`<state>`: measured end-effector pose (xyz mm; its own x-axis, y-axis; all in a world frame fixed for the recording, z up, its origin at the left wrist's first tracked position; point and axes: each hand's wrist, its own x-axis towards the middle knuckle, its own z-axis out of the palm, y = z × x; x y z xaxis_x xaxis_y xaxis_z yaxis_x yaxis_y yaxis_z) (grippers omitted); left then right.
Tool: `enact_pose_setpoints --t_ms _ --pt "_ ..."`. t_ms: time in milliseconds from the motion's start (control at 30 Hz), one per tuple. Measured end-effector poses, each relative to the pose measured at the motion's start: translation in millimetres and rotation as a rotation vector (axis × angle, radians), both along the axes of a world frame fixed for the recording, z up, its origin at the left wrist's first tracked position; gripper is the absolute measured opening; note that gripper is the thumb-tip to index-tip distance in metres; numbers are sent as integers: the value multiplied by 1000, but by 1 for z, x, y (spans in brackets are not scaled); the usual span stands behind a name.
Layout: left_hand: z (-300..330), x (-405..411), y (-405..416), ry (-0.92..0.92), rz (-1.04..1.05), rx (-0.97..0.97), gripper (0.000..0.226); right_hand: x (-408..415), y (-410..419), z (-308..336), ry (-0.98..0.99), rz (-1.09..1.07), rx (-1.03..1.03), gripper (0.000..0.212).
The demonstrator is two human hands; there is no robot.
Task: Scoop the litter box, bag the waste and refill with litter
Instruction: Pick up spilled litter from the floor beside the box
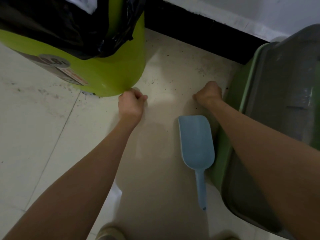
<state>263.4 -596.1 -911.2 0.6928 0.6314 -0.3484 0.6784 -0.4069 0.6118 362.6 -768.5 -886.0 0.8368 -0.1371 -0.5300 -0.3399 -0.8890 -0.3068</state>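
A green litter box [226,153] with a grey inside stands at the right. A blue litter scoop [196,144] lies next to it, scoop end away from me, on a beige sheet [155,170] spread on the floor. A lime-green bin [107,73] lined with a black bag [69,28] stands at the upper left. My left hand [131,104] is curled at the sheet near the bin's base and seems to pinch it. My right hand [208,94] is curled in a fist on the sheet beside the litter box's far corner.
Pale floor tiles [34,135] with scattered litter grains lie to the left. A black skirting board [190,26] under a white wall runs along the back. The toe of a shoe [110,232] shows at the bottom edge.
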Motion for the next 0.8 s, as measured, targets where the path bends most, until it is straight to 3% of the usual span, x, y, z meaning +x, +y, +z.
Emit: enact_pose_setpoints --t_ms 200,267,333,400,467,567,667,800 --pt "0 1 1 -11 33 -22 20 -2 3 7 17 -6 65 15" --pt "-1 0 0 -20 25 -17 20 -2 4 9 36 -177 253 10" --pt "-3 -1 0 -25 6 -11 21 -4 6 13 59 -435 571 4" --pt "-5 -3 1 -31 -27 6 23 -4 4 14 88 -602 833 21" --pt "-5 -5 2 -55 -56 24 23 -4 6 16 141 -678 1005 26" --pt "-5 -8 5 -81 -66 5 20 -5 13 18 205 -715 1168 10" --pt "-5 -13 8 -96 -56 -61 24 -3 20 9 176 -593 994 24" --pt "-4 -18 10 -112 -97 -90 30 -3 23 -8 -24 -109 479 19"
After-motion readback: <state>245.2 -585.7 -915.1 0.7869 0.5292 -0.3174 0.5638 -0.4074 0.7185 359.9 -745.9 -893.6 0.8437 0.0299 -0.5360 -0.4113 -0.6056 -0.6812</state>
